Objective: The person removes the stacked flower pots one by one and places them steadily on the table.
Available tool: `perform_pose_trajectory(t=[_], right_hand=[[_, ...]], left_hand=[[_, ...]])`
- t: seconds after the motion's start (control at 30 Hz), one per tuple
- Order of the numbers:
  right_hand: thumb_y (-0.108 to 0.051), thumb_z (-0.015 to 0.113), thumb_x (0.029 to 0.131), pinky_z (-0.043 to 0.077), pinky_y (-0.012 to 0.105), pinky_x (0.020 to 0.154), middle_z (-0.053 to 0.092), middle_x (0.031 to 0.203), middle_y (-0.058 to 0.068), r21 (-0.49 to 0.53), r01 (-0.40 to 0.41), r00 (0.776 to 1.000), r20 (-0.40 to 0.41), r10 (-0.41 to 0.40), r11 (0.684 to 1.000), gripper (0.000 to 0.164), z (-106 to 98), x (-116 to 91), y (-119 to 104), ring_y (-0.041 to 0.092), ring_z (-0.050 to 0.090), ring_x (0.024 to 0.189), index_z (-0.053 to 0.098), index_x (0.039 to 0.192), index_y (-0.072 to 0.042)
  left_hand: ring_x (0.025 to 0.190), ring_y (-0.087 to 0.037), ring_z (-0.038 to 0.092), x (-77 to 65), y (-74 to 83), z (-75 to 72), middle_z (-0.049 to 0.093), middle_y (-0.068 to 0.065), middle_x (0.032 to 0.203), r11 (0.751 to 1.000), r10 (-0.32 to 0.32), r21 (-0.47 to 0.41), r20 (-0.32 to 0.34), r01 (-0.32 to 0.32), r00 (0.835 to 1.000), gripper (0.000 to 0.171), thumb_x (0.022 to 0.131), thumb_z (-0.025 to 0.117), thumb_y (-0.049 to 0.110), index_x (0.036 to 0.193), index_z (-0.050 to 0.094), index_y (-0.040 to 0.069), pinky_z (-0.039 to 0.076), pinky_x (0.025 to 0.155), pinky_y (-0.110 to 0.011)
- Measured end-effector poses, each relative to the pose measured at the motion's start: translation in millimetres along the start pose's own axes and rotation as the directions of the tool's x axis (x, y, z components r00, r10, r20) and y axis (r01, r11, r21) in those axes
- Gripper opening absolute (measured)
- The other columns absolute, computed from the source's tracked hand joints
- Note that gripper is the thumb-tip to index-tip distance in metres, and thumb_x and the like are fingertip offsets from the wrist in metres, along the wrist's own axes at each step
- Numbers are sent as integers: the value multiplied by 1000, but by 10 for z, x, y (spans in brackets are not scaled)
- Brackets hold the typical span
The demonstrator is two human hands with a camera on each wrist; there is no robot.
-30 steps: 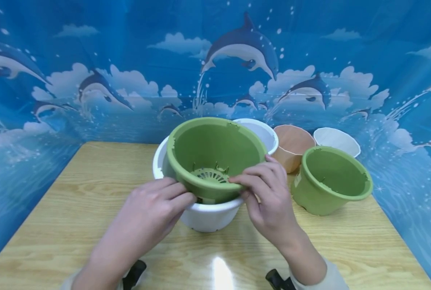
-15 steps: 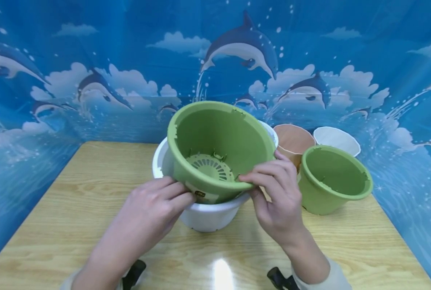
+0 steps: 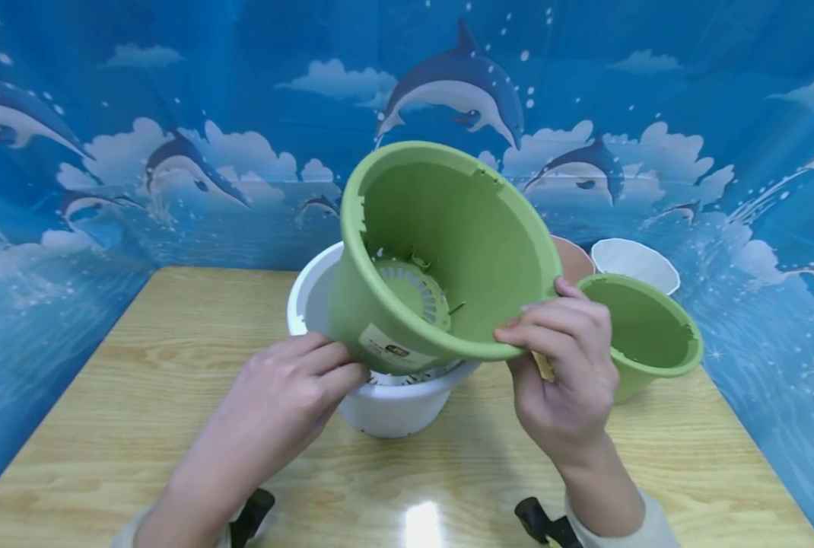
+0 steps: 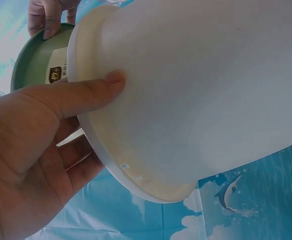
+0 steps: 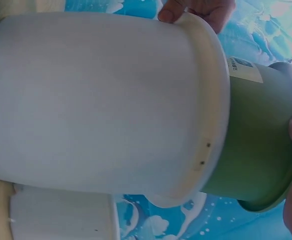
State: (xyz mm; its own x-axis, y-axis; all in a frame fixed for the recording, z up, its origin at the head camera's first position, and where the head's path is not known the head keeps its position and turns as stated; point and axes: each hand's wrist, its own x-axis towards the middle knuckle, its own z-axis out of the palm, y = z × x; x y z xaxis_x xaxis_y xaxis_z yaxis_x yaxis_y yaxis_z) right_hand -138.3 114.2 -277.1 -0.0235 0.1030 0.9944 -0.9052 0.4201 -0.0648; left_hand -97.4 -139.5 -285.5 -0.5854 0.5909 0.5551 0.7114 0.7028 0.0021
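Note:
A green plastic flower pot [image 3: 355, 304] with a slotted base and a paper label hangs tilted in my right hand [image 3: 567, 373]. The thumb and fingers pinch its rim at the near right. Its lower end is over the mouth of a white flower pot [image 3: 396, 415] standing on the table. My left hand [image 3: 297, 384] grips the white pot's near-left rim. In the left wrist view, that thumb presses the outer wall of the white pot [image 4: 210, 90] while the fingers go behind the rim. The right wrist view shows the green pot [image 5: 258, 135] partly beyond the white rim.
Another green pot [image 3: 653, 323] stands to the right, partly behind my right hand. An orange pot [image 3: 574, 262] and a white pot [image 3: 636, 265] are at the back right. One more white pot [image 5: 61, 212] shows in the right wrist view. A dolphin-print curtain [image 3: 243, 91] backs the table.
My right hand has lifted the green pot up and rightward out of the white one, tilting it more. The left hand stays at the white rim.

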Motion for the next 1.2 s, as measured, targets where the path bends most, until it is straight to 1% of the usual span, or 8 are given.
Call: perform_pose_trajectory(t=[0.23,0.43,0.53,0.6,0.77,0.93,1.07,1.2], right_hand=[[-5,74,80,50,47,98,60,72,16,3,40,992,-118,-39,999,17,-125,3,74,32,54,78,64,68,1],[0,72,76,50,44,92,60,70,15,-17,72,979,-189,-74,997,13,-172,27,119,35,52,76,64,66,-1],[3,70,75,51,44,90,60,69,14,-33,97,963,-249,-102,995,14,-179,60,115,35,52,74,62,64,-1],[7,68,74,52,45,88,60,67,13,-45,105,947,-300,-114,993,16,-194,74,112,35,51,72,61,62,-2],[9,67,74,53,49,88,57,65,12,-82,113,913,-385,-136,990,21,-297,78,101,35,50,70,58,60,-4],[11,65,73,51,51,89,56,65,11,-137,135,893,-411,-181,981,23,-374,107,102,35,47,69,59,59,-5],[10,66,71,51,52,89,57,66,10,-167,152,891,-403,-208,974,21,-382,117,112,35,48,69,60,59,-6],[9,67,72,52,52,87,58,66,9,-185,172,888,-395,-234,967,22,-384,118,110,34,48,68,61,59,-8]], left_hand=[[93,-13,66,7,1,-1,73,6,99,1000,-2,4,11,2,1000,21,82,78,3,97,76,18,58,80,-32],[93,-13,65,7,1,1,73,7,99,1000,-6,-11,23,6,1000,22,82,79,3,97,75,18,58,80,-32],[93,-12,64,1,-4,2,72,7,98,1000,-11,-19,30,11,999,22,81,80,3,97,75,18,58,80,-31],[91,-12,64,-7,-5,5,72,7,97,1000,-11,-23,35,12,999,23,79,82,4,96,76,18,58,78,-30],[87,-9,63,-40,-4,-6,72,8,95,1000,-17,-18,64,19,998,26,75,86,8,96,76,20,58,75,-27],[86,-9,61,-69,-9,-52,71,11,93,999,-37,-12,89,39,995,24,76,86,11,94,75,23,57,73,-27],[85,-10,60,-94,-25,-99,70,11,93,998,-62,-13,102,64,993,25,75,87,10,93,74,23,56,72,-30],[88,-10,61,-109,-51,-144,70,11,95,993,-112,-11,147,115,983,28,74,88,12,95,75,24,58,75,-32]])
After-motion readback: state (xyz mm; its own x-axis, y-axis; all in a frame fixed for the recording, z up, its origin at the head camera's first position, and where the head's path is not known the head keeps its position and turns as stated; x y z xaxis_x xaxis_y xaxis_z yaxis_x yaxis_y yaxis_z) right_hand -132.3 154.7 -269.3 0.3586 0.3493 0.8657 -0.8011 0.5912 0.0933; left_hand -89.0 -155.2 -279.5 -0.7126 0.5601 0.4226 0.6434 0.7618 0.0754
